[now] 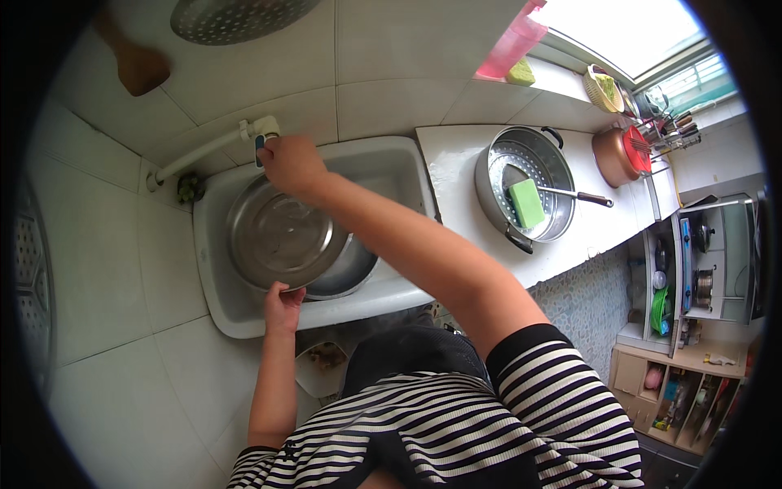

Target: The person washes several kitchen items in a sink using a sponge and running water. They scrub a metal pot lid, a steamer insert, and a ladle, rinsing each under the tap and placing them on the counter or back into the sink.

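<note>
My right hand (293, 164) is closed on the handle of a tap (260, 147) on the tiled wall, above the sink's back edge. With my left hand (285, 307) I grip the near rim of a wide, shallow metal basin (287, 244). That basin is tilted over a second metal bowl (348, 269), which shows partly at its right. Both are in a white ceramic sink (391, 160). Whether water runs is hidden behind my right hand and the basin.
On the counter at right stand a steamer pot (484, 183) with a green sponge (526, 203) and a long-handled utensil (577, 195), and a copper-coloured pot (612, 160). A wooden spatula (142, 68) hangs on the wall. A white bin (317, 373) stands below the sink.
</note>
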{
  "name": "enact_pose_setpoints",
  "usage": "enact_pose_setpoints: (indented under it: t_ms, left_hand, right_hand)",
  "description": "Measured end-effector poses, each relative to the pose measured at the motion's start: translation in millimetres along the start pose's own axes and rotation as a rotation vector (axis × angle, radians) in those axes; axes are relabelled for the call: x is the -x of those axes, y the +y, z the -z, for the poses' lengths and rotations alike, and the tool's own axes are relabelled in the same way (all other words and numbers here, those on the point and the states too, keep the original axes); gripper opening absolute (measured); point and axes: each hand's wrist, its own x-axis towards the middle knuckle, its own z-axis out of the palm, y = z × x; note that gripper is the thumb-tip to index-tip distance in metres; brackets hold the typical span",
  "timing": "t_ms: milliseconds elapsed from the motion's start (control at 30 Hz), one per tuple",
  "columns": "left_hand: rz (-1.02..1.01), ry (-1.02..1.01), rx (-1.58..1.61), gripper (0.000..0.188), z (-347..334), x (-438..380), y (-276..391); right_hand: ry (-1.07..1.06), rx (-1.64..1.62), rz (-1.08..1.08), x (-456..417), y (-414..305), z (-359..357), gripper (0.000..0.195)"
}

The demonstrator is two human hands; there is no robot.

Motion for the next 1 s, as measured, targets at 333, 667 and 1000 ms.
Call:
enact_pose_setpoints:
  t_ms: [333,667,1000]
  left_hand:
    - [0.562,-0.121,0.433,0.028,-9,29,-16]
    - [1.013,-0.579,0.882,0.033,-78,43,-91]
    - [0.937,-0.49,0.625,0.009,-84,39,-82]
  right_hand:
    - [-0.013,0.17,-0.076,91,15,64,0.049]
    - [-0.1,0.441,0.232,98,-89,119,0.055]
    - [0.169,0.302,0.201,121,-74,163,0.043]
